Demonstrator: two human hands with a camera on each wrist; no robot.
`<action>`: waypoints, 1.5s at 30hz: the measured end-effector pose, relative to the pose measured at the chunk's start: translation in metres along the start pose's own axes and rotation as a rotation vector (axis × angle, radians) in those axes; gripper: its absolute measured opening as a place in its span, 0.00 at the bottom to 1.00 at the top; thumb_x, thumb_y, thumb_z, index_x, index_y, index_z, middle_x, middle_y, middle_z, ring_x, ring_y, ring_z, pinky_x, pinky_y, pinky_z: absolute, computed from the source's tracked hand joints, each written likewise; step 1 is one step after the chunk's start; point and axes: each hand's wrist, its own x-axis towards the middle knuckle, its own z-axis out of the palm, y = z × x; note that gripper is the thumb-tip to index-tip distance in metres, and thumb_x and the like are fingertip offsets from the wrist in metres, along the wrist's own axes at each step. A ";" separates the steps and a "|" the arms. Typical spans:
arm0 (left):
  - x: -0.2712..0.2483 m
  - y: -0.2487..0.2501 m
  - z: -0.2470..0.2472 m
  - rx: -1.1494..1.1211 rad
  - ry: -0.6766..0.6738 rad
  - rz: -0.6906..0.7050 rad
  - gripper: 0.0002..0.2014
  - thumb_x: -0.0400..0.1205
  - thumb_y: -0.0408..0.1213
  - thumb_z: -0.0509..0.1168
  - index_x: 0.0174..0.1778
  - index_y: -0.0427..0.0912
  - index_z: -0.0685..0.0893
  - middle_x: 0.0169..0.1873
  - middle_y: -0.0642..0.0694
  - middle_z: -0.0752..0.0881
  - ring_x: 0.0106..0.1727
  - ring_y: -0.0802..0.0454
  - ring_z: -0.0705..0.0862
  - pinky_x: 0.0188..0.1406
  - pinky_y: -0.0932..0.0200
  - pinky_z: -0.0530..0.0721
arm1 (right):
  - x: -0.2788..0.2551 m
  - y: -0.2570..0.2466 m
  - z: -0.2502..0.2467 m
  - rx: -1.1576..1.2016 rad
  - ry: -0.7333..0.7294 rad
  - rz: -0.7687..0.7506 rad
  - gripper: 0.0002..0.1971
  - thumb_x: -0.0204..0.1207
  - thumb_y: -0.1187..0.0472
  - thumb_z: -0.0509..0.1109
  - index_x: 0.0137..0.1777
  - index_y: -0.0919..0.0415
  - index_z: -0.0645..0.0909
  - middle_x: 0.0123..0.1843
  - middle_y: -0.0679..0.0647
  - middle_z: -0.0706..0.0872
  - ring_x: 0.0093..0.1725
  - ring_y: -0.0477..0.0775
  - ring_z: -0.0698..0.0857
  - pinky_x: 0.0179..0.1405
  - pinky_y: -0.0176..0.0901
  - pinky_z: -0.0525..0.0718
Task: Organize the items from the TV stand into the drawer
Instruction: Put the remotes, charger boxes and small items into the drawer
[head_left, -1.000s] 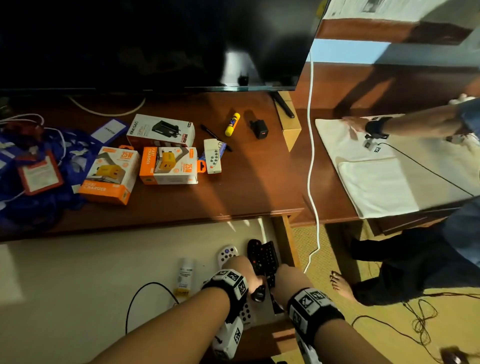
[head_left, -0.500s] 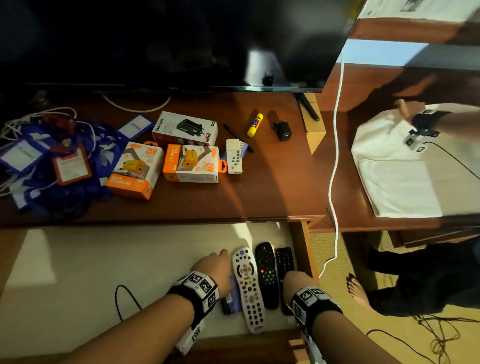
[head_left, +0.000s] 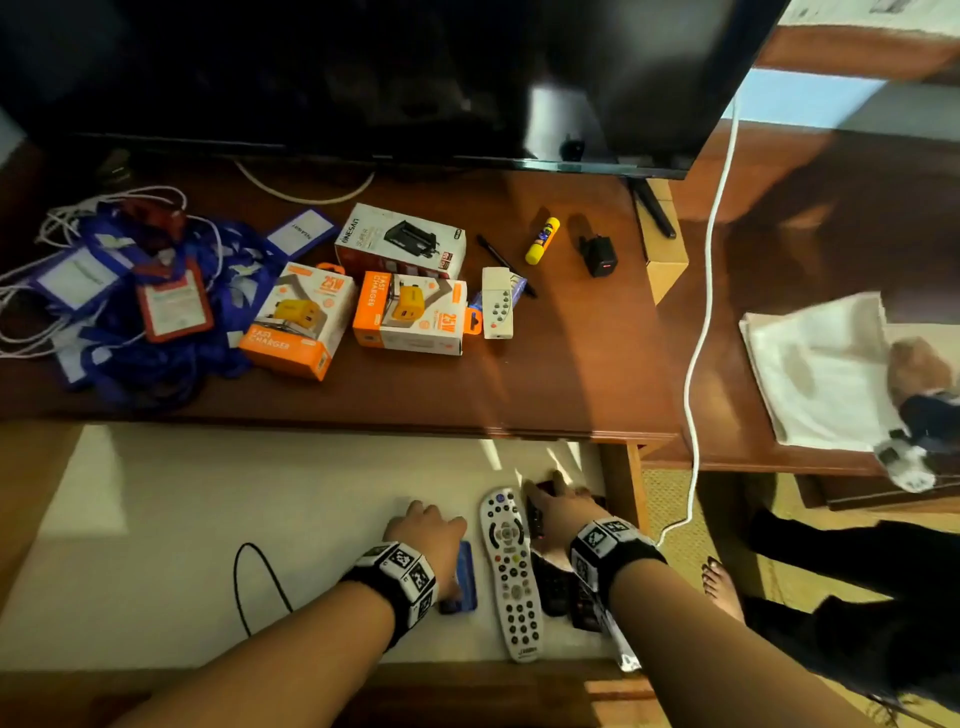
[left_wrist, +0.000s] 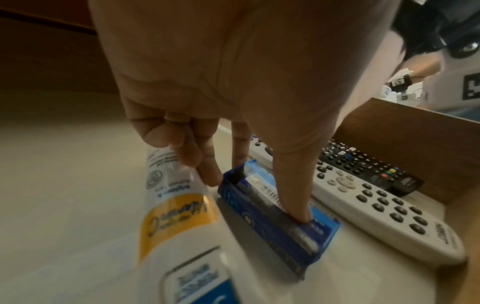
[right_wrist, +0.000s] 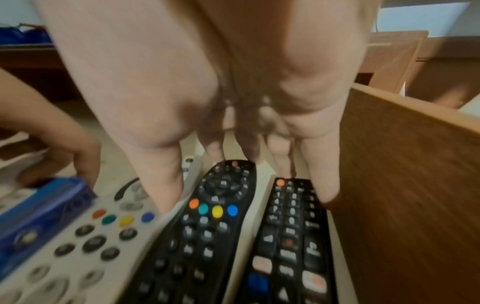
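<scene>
The open drawer (head_left: 208, 519) holds a white remote (head_left: 511, 571) and two black remotes (right_wrist: 207, 226) side by side against its right wall. My right hand (head_left: 556, 504) lies over the black remotes with straight, spread fingers (right_wrist: 324, 185), its thumb between the white remote (right_wrist: 78, 236) and the nearer black one. My left hand (head_left: 431, 530) pinches a blue pack (left_wrist: 272, 222) left of the white remote, thumb on top and fingers at its far side. A white tube with a yellow band (left_wrist: 176, 209) lies beside the pack, touching my curled little finger.
On the TV stand (head_left: 545, 374) lie two orange charger boxes (head_left: 298, 319), a white box (head_left: 400, 239), a small white remote (head_left: 497, 302), a glue stick (head_left: 542, 240), a black adapter (head_left: 598, 254) and blue lanyards (head_left: 130, 296). Another person's hand (head_left: 917, 369) is at the right.
The remotes, bunched under both hands a second ago, now lie in a row. My right hand has slid forward over the black remotes. My left hand stays at the blue pack.
</scene>
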 end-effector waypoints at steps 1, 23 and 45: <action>0.000 -0.004 -0.002 0.009 -0.007 -0.009 0.31 0.72 0.58 0.78 0.67 0.51 0.77 0.66 0.42 0.79 0.71 0.39 0.73 0.66 0.42 0.82 | 0.001 0.003 0.006 -0.009 0.004 -0.011 0.48 0.81 0.58 0.70 0.89 0.36 0.40 0.92 0.55 0.37 0.89 0.74 0.47 0.85 0.72 0.63; 0.034 0.035 -0.018 -0.160 0.103 0.125 0.41 0.80 0.50 0.73 0.86 0.46 0.61 0.80 0.45 0.72 0.79 0.40 0.70 0.75 0.40 0.76 | -0.063 -0.016 -0.075 0.128 0.511 -0.152 0.10 0.84 0.49 0.65 0.47 0.52 0.84 0.44 0.48 0.90 0.42 0.51 0.88 0.43 0.43 0.87; -0.023 -0.061 -0.016 -0.284 0.216 -0.006 0.28 0.83 0.56 0.66 0.80 0.62 0.71 0.70 0.50 0.73 0.73 0.45 0.70 0.71 0.47 0.78 | -0.048 -0.055 -0.173 0.437 0.642 0.081 0.14 0.79 0.55 0.74 0.57 0.65 0.88 0.50 0.63 0.92 0.48 0.63 0.90 0.48 0.52 0.89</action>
